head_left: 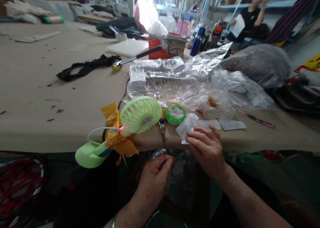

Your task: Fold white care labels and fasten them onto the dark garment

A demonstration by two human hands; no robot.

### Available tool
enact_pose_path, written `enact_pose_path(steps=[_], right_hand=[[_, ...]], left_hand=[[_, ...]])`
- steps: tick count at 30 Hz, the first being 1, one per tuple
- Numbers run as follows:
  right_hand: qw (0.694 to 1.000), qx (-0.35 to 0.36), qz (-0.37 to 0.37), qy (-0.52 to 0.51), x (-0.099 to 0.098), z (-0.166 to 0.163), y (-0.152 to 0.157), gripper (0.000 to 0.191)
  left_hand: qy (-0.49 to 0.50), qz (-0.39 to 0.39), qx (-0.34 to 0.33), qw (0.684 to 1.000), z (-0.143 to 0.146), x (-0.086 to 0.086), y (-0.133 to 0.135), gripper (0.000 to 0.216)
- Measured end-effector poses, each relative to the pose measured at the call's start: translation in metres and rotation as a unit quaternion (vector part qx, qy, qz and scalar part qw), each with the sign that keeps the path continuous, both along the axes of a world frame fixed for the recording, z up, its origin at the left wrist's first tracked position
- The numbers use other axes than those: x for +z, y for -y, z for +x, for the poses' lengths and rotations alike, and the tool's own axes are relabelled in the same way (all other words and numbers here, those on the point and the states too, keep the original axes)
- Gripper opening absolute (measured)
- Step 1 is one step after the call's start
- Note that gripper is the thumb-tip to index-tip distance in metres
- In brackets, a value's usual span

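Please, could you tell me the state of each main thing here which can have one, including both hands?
Left hand: thumb and forefinger pinched together; contents unclear
Right hand: fingers on white slips
White slips: some crumpled, others flat
Fan: tilted, light lit, cable attached; spinning unclear
Green-rimmed tub: open, white fluffy material inside
Blue bottle: standing, cap on
Black cloth: lying bunched

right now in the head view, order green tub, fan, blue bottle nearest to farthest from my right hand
1. Green tub: left of and beyond your right hand.
2. Fan: farther left, past the tub.
3. Blue bottle: far back.
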State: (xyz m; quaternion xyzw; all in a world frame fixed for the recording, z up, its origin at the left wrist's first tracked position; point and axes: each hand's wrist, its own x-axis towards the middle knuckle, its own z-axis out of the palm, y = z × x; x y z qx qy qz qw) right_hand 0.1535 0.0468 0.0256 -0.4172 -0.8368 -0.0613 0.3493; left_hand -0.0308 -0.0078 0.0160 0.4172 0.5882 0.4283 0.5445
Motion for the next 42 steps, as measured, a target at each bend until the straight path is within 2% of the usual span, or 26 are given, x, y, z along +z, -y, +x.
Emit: enact_pose_path(steps=[2,3,6,8,10,13,18,21,27,35,39,42], right_hand=[[0.999,0.03,0.004,-0.026,0.002,0.004,0.003,0.017],[0.998,0.048,0.003,-0.033,0.003,0.006,0.006,0.017],[0.994,0.098,-0.013,-0.038,0.004,0.008,0.022,0.016],[0.993,0.115,-0.023,-0.034,0.005,0.008,0.033,0.017],[0.991,0.128,-0.029,-0.027,0.006,0.011,0.039,0.018],[0.993,0.114,-0.03,-0.014,0.009,0.02,0.033,0.023],[0.994,-0.072,-0.045,0.069,0.012,0.035,0.004,0.042],[0.987,-0.101,-0.044,0.12,0.009,0.037,-0.001,0.034],[0.997,-0.055,0.015,0.043,-0.002,0.044,0.002,0.014],[0.994,0.038,0.003,-0.101,-0.007,0.052,0.008,0.015],[0.986,0.136,-0.016,-0.098,-0.008,0.043,0.025,0.012],[0.982,0.172,-0.024,-0.066,-0.01,0.038,0.032,0.011]], left_hand=[[0.119,-0.058,-0.021,0.991,0.011,0.005,-0.003,0.014],[0.199,-0.09,-0.028,0.975,0.017,0.008,-0.005,0.017],[0.409,-0.144,-0.036,0.9,0.032,0.015,-0.011,0.028],[0.463,-0.15,-0.026,0.873,0.041,0.018,-0.015,0.025],[0.463,-0.156,-0.018,0.873,0.047,0.02,-0.02,0.019],[0.424,-0.163,-0.011,0.891,0.052,0.019,-0.025,0.013],[0.294,-0.198,-0.005,0.935,0.052,0.017,-0.022,0.015],[0.27,-0.203,-0.001,0.941,0.052,0.016,-0.019,0.012],[0.244,-0.223,-0.011,0.944,0.054,0.017,-0.021,0.012],[0.304,-0.24,-0.038,0.921,0.058,0.025,-0.027,0.016],[0.361,-0.218,-0.056,0.905,0.06,0.024,-0.027,0.014],[0.398,-0.203,-0.037,0.894,0.062,0.022,-0.027,0.01]])
